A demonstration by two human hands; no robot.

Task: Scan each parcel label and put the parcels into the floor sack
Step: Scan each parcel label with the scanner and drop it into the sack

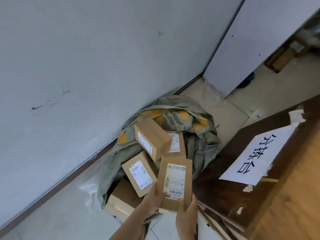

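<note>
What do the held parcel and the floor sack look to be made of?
The held parcel, gripped by the left hand and right hand, looks like plain brown cardboard, matte, with a white paper label. The floor sack seems to be woven plastic or fabric, dull grey-green with yellow patches, judging by its soft crumpled folds.

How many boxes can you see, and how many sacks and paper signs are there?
Boxes: 5 – one held by the left hand and right hand, four in the sack
Sacks: 1
Paper signs: 1
Total: 7
</note>
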